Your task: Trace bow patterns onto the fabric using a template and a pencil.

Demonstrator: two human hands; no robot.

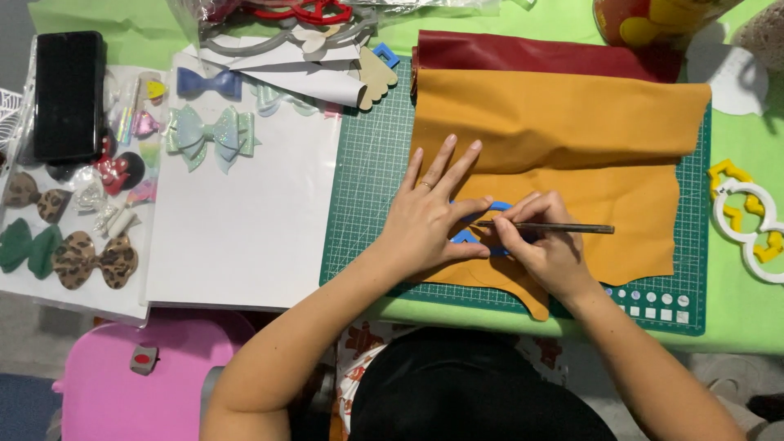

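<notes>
Fingers of the left hand spread flat, pinning a blue template to mustard leather on the green cutting mat; the right hand pinches a pen. Any easing of pressure would likely let the template slide, skewing the traced line.

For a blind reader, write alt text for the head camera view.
The left hand presses a blue template onto mustard leather on a green cutting mat, while the right hand traces with a pen. Finished bows lie left.
</notes>
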